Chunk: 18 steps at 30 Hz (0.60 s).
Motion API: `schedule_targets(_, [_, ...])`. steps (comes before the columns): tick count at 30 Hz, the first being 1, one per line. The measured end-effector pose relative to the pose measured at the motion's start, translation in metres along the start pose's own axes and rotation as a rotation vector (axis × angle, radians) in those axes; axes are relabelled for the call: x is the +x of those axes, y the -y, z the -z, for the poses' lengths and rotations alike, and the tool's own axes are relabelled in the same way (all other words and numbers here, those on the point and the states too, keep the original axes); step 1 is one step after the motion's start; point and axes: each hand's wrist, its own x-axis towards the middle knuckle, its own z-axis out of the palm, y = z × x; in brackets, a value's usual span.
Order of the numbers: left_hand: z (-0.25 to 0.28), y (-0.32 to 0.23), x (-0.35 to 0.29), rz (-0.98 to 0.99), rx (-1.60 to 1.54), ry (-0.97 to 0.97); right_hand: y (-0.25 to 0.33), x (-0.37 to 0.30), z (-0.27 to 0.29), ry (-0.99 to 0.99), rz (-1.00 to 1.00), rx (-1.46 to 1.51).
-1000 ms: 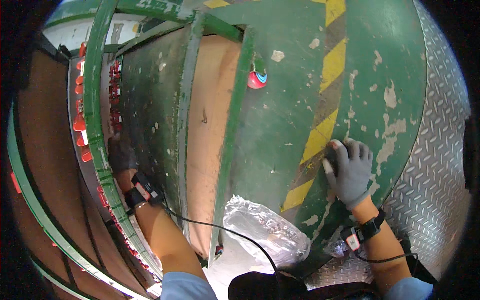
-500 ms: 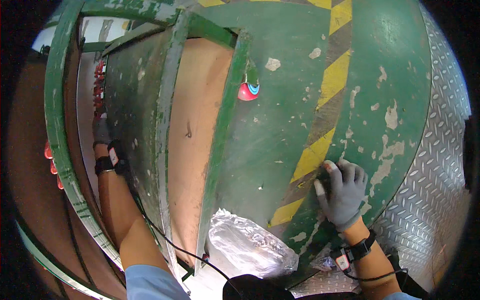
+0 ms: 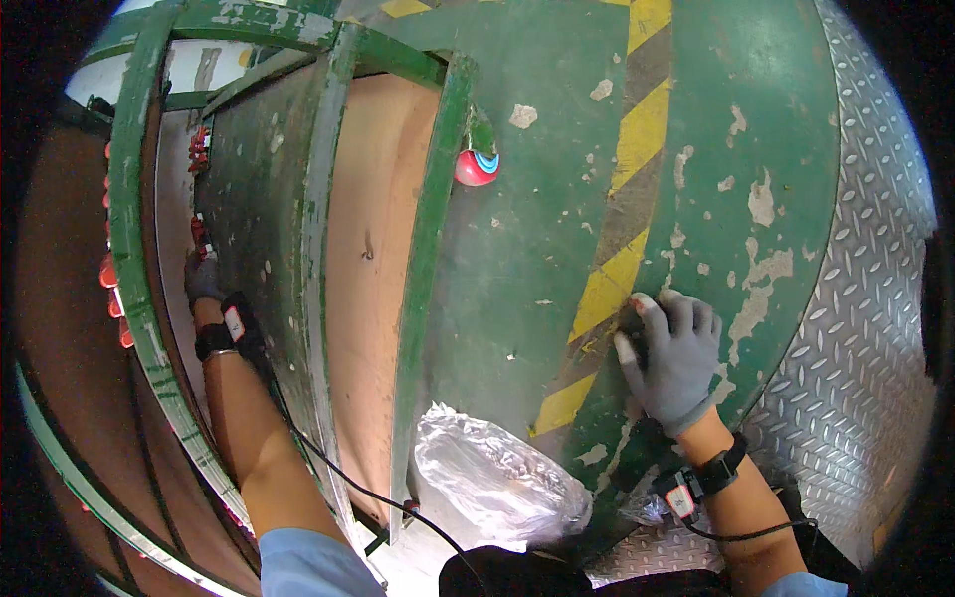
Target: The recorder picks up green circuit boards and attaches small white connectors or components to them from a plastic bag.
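My left hand (image 3: 202, 277), in a grey glove, reaches into the green-framed rack (image 3: 423, 289) at the left. Small red pieces (image 3: 199, 237) sit right at its fingertips, and the fingers appear closed on them. Their exact kind is too small to make out. More red pieces (image 3: 200, 149) stand in a short row farther along the same narrow pale shelf (image 3: 174, 199). My right hand (image 3: 676, 358), also gloved, is over the striped green floor, thumb apart from its bent fingers, with nothing in it. Whether it touches the floor I cannot tell.
A clear plastic bag (image 3: 497, 473) lies between the rack and my right arm. A red and blue round object (image 3: 477, 167) shows beside the rack's post. Ridged metal plate (image 3: 846, 328) borders the floor at right. Black cables run from both wrists.
My left hand has drawn slightly nearer, and the red pieces by its fingertips now stand apart from the far row. The whole view has shifted a little; my right hand keeps its pose.
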Motion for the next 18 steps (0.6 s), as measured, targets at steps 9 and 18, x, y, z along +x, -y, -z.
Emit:
schedule_targets(9, [0.041,-0.098,-0.082,0.056,-0.144,-0.062,-0.002,-0.006,0.002,-0.058,0.023,0.046])
schedule_targets(18, [0.073,-0.192,-0.235,0.124,-0.776,0.169,0.003,-0.01,0.003,-0.105,0.027,0.053])
